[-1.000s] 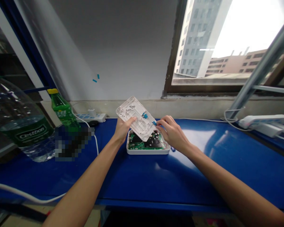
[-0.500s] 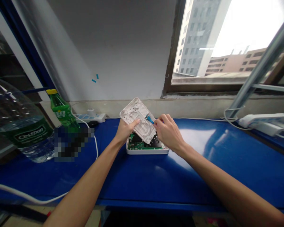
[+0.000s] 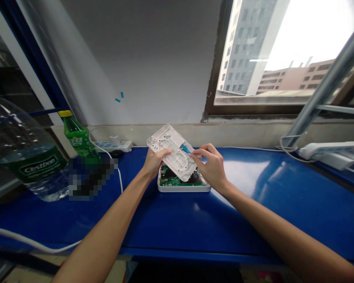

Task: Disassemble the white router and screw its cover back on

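My left hand (image 3: 156, 163) holds a white perforated plastic cover (image 3: 171, 151) tilted up by its lower edge. My right hand (image 3: 209, 167) pinches a small blue strip (image 3: 185, 148), which lies against the inner face of the cover. Under the cover sits a white plastic base (image 3: 183, 188) holding a green circuit board (image 3: 171, 181). The cover hides much of the board, and its lower corner hangs just above it. I cannot tell whether the cover touches the base.
The blue tabletop (image 3: 177, 220) carries a green soda bottle (image 3: 78, 137) and a large water bottle (image 3: 26, 165) at the left, beside a pixelated patch (image 3: 91, 177). Power strips (image 3: 113, 146) and white cables run along the back, under a window.
The cover has turned a little and sits lower and further right. My right hand has moved slightly left, with the blue strip now lying flatter against the cover.
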Action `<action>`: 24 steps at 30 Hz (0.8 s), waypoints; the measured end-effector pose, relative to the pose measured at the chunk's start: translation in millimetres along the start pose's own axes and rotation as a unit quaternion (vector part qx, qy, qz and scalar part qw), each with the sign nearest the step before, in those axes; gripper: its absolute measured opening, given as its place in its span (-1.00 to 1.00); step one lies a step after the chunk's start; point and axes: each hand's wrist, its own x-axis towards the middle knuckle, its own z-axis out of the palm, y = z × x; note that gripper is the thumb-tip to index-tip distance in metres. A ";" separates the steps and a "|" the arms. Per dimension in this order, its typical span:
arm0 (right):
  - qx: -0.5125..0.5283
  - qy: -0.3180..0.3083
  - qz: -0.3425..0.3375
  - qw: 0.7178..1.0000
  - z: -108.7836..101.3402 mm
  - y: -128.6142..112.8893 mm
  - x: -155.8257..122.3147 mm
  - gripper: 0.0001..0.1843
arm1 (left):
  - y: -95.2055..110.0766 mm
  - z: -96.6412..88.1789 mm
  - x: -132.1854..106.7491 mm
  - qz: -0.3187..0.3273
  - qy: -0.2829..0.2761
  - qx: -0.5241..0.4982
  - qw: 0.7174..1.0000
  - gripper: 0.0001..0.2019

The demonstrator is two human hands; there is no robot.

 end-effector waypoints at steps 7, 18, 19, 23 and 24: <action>-0.022 0.013 -0.031 0.999 -0.1 2.0 -0.2 -0.90 | -3.1 6.5 -1.8 0.001 -0.001 -0.011 1.000 -0.42; -0.021 -0.009 -0.040 0.999 4.8 4.0 -3.8 -0.86 | -1.0 3.0 -1.8 -0.044 -0.012 -0.002 0.999 -0.49; -0.025 -0.010 -0.040 0.999 4.0 3.2 -3.0 -0.86 | -1.2 2.7 -1.7 -0.045 -0.013 0.000 0.999 -0.50; -0.045 -0.007 -0.048 0.998 2.0 1.8 -0.6 -0.87 | -3.4 1.1 -1.4 -0.041 -0.016 0.007 0.999 -0.50; -0.049 -0.006 -0.049 0.998 2.0 2.0 -0.5 -0.87 | -4.0 0.5 -1.6 -0.041 -0.017 0.008 0.999 -0.50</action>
